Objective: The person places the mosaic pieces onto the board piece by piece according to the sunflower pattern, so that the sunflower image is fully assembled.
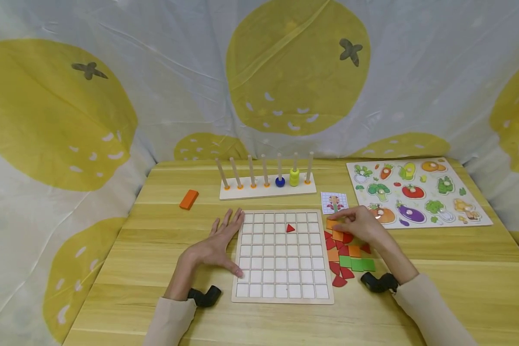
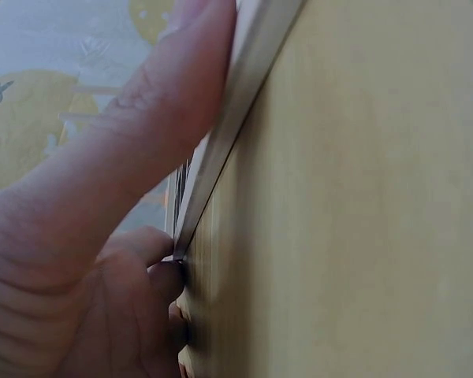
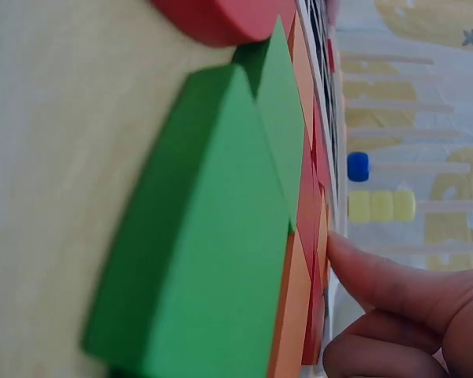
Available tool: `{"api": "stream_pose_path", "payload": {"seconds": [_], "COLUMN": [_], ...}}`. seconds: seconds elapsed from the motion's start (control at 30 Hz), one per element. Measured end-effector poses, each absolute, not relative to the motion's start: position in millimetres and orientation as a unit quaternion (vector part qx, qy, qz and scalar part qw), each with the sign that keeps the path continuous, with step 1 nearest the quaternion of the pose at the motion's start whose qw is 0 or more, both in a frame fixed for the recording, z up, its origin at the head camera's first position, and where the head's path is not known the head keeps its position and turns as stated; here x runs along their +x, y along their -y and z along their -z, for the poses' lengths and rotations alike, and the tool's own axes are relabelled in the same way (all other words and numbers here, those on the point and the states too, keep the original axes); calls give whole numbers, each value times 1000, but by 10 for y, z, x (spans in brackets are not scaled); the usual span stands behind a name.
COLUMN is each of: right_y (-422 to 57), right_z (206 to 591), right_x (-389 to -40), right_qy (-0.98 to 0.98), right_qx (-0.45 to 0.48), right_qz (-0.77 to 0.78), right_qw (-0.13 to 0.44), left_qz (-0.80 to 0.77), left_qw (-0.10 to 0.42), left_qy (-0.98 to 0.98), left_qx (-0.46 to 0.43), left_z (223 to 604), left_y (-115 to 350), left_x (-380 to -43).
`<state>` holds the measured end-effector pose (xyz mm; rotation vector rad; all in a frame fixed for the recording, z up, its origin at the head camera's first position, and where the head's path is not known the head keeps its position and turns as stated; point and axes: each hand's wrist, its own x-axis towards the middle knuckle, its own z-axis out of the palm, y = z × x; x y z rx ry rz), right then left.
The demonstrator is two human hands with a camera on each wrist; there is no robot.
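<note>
My left hand (image 1: 214, 247) is spread at the left edge of a wooden grid board (image 1: 283, 301), thumb near its lower left side and fingertips by the upper left corner. A small red triangle tile (image 1: 290, 228) lies in one of the upper cells. Right of the board, my right hand (image 1: 359, 224) pinches an orange square tile (image 1: 330, 224) between thumb and fingers at the top of a loose pile. Around it lie red curved tiles (image 1: 347, 273), more orange squares (image 1: 354, 251) and green tiles (image 1: 363, 265), seen close up as a green tile (image 3: 197, 228) in the right wrist view.
A pattern card (image 1: 328, 196) lies behind the pile. A peg stand (image 1: 242, 193) with blue and yellow-green beads stands at the back. A vegetable puzzle board (image 1: 424, 192) sits at right, an orange block (image 1: 189, 199) at left.
</note>
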<state>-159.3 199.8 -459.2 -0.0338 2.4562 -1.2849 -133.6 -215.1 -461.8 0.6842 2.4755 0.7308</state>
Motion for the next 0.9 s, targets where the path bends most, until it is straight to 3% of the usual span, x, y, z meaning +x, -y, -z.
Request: {"api": "stream_pose_path", "payload": {"seconds": [0.9], "right_y": [-1923], "right_z": [4568], "right_x": [-1616], "right_qy": [-875], "right_qx": [4], "right_qz": [446], "right_qw": [186], "left_qz": [-270], "left_qw": [235], "left_qy": [-901], "left_qx": [245], "left_z": [4596], "left_y": [2135], "left_x": [-1338]}}
